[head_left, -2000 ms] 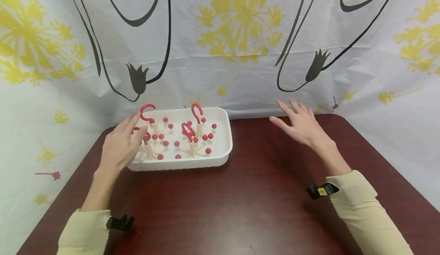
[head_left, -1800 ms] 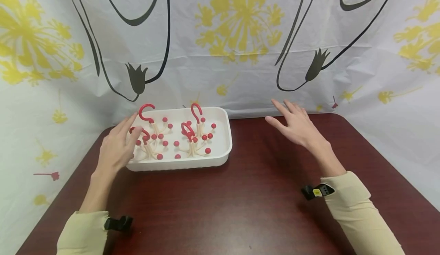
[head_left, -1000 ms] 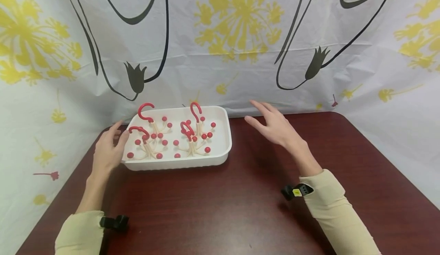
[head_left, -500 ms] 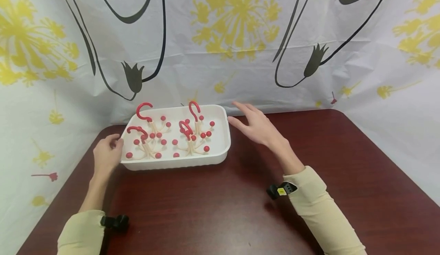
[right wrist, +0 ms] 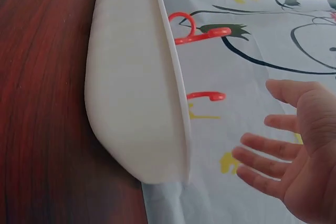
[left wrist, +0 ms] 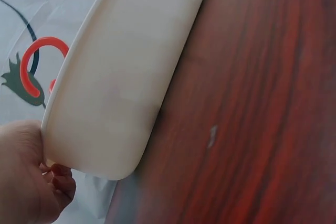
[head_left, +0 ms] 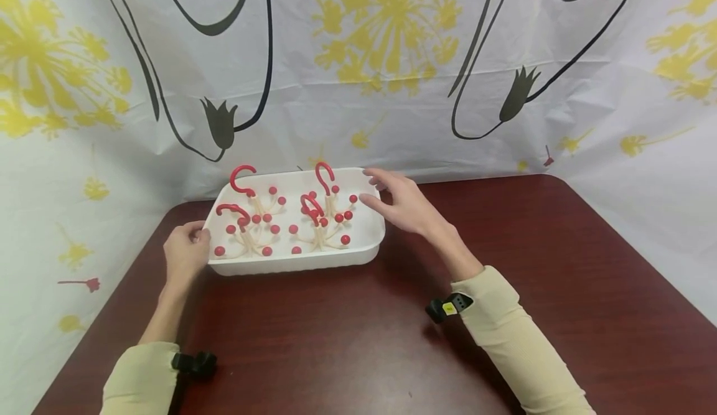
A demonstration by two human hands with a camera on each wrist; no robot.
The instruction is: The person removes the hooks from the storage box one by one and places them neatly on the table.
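Observation:
A white plastic tray [head_left: 297, 265] stands near the back of the dark red-brown table. In it are several hook-like things [head_left: 232, 181], each with a curved red top and cream prongs tipped with red balls. My left hand [head_left: 185, 254] pinches the tray's left end, thumb at the rim; in the left wrist view, the hand's curled fingers [left wrist: 62, 184] show beyond the tray's edge. Over the right end hovers my right hand [head_left: 404, 202], fingers spread and relaxed. The right wrist view shows a gap between its fingertips [right wrist: 242, 153] and the tray wall [right wrist: 139, 103].
Behind the table hangs a white cloth [head_left: 347, 122] printed with yellow and grey plants; the tray's back edge is close to it. Bare table surface [head_left: 313, 328] lies in front of the tray and at its right. Black wrist cameras [head_left: 193, 364] sit at both cuffs.
My left hand has come down from above the tray's left side and taken hold of its end. My right hand has swung left to the tray's right end. The tray has shifted slightly right.

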